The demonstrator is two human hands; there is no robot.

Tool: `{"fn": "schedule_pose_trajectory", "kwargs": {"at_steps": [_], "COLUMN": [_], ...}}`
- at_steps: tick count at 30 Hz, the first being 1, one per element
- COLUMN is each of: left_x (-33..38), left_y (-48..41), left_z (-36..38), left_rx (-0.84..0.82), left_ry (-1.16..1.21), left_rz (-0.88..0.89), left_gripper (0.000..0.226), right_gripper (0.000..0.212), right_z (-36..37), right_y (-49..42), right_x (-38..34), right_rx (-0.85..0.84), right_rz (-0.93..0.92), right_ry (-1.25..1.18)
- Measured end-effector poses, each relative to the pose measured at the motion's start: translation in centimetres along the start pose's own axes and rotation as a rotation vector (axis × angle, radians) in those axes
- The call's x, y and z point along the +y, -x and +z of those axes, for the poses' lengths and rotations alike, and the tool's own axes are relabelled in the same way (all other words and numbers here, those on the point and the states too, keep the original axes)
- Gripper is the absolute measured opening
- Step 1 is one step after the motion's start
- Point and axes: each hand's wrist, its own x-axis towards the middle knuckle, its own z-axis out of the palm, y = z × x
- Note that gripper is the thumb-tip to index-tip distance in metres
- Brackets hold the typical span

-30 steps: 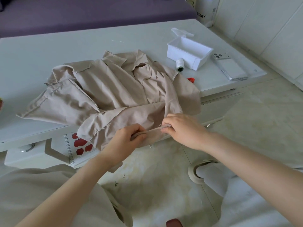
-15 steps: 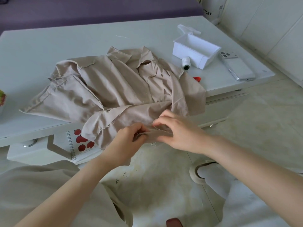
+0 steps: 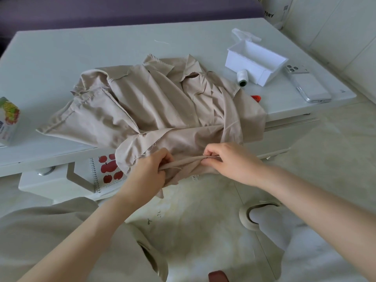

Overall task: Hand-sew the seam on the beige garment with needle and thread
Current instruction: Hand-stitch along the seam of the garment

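Just off the table (image 3: pixel 61 47) edge, left hand (image 3: pixel 150 171) and right hand (image 3: pixel 230 161), fingers curled, pinch the garment (image 3: pixel 162 102) seam taut (presumably steadying it for stitching).

There were two hands, left hand (image 3: pixel 148 171) and right hand (image 3: pixel 230 161), both gripping one beige garment (image 3: pixel 162 106). Beyond the right hand lay one white box (image 3: pixel 242 64), one thread spool (image 3: pixel 242 77) and one phone (image 3: pixel 309 86). Beside the left hand lay one notebook (image 3: pixel 107 169).
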Motion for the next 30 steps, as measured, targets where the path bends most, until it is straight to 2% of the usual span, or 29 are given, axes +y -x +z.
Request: {"fn": "schedule_pose_trajectory", "kwargs": {"at_steps": [2,4,6,8,10,12,14,16,18,19,23,27,30], "left_x": [0.2,0.2,-0.2,-0.5,-0.2,0.6,1.3,1.3,1.0,0.9,0.5,0.5,1.4], "left_y": [-0.2,-0.5,-0.9,-1.1,-1.1,-0.7,-0.2,-0.2,-0.5,-0.7,-1.8,-2.0,-1.6], "left_z": [-0.7,-1.3,-1.8,-1.8,-0.9,0.4,1.8,2.9,3.7,4.0,3.7,3.4,2.9], "left_rx": [0.137,0.364,0.575,0.660,0.629,0.513,0.337,0.236,0.240,0.262,0.366,0.403,0.378], "left_ry": [0.062,0.015,-0.209,-0.472,-0.515,-0.352,-0.173,-0.210,-0.324,-0.372,-0.495,-0.460,-0.290], "left_rz": [0.007,0.097,0.222,0.277,0.344,0.405,0.365,0.309,0.310,0.310,0.287,0.321,0.336], "left_gripper": [0.044,0.040,0.031,0.026,0.020,0.006,0.018,0.039,0.051,0.049,0.023,0.009,0.018], "right_gripper": [0.018,0.022,0.029,0.034,0.033,0.032,0.032,0.033,0.034,0.034,0.035,0.036,0.033], "right_z": [-0.3,-0.5,-0.7,-0.9,-1.0,-1.1,-1.1,-1.1,-1.1,-1.1,-1.3,-1.6,-1.8], "right_y": [0.1,0.1,0.1,-0.1,-0.2,-0.2,-0.1,-0.2,-0.2,-0.2,0.0,0.2,0.5], "right_x": [0.5,0.9,1.0,1.0,0.9,0.8,0.5,0.2,0.0,-0.1,-0.4,-0.6,-0.5], "right_rx": [-0.005,0.009,0.036,0.051,0.057,0.061,0.072,0.084,0.086,0.086,0.084,0.079,0.088], "right_rz": [0.033,0.048,0.058,0.064,0.073,0.076,0.067,0.051,0.034,0.027,0.016,0.031,0.025], "right_ry": [-0.023,-0.055,-0.055,-0.048,-0.048,-0.058,-0.057,-0.071,-0.097,-0.101,-0.079,-0.036,-0.059]}}
